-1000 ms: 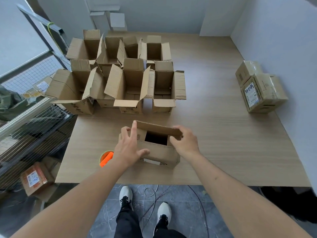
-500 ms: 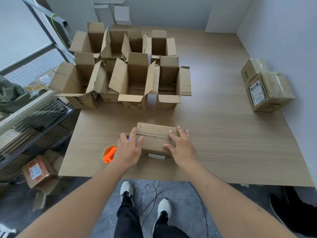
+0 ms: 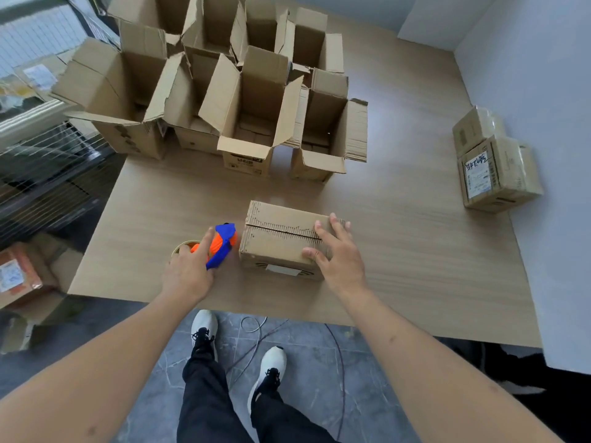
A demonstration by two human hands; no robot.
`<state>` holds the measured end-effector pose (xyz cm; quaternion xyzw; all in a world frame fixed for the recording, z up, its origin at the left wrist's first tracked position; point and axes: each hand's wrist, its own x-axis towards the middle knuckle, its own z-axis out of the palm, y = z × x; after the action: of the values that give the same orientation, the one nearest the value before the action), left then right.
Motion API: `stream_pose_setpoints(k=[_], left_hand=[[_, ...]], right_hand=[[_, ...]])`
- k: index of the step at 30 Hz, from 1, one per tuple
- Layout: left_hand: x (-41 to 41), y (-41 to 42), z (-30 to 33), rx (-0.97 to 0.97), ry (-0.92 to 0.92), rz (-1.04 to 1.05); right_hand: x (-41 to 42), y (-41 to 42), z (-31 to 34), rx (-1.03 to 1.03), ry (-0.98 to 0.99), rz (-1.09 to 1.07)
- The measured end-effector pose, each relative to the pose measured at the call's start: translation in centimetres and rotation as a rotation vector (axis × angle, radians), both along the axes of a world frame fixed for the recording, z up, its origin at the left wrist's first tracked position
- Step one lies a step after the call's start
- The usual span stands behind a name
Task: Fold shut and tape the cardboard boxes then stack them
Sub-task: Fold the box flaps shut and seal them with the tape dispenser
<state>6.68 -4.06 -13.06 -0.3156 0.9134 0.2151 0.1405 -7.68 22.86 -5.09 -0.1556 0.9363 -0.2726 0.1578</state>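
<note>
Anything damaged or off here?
The closed box under the right hand has ragged, torn flap edges along its top seam, and no tape on it yet. Left hand is at the tape dispenser.

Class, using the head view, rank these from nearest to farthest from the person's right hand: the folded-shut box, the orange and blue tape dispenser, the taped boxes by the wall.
1. Folded-shut box: under the right hand.
2. Orange and blue tape dispenser: left of that box, at the left hand.
3. Taped boxes: far right, by the wall.
</note>
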Motion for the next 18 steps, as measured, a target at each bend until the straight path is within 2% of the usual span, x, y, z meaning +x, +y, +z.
stream_pose_setpoints(k=[4, 6, 8, 11, 14, 18], left_hand=[[0.2, -1.1, 2.9, 0.104, 0.256, 0.153], [0.2, -2.0, 4.8, 0.133, 0.395, 0.154], [0.0, -3.0, 6.9, 0.119, 0.491, 0.087], [-0.3, -4.0, 9.7, 0.125, 0.613, -0.120], [-1.0, -4.9, 11.9, 0.163, 0.622, -0.346], [-2.1, -5.1, 13.1, 0.123, 0.410, -0.528]], right_hand=[[-0.4, -0.7, -0.1, 0.006, 0.005, 0.028], [-0.3, -1.4, -0.2, -0.002, 0.005, 0.033], [0.0, -2.5, -0.4, -0.019, -0.001, 0.042], [0.7, -4.9, -0.8, -0.066, -0.024, 0.094], [1.4, -7.0, -1.2, -0.094, -0.023, 0.167], [1.6, -7.3, -1.4, -0.141, -0.019, 0.187]])
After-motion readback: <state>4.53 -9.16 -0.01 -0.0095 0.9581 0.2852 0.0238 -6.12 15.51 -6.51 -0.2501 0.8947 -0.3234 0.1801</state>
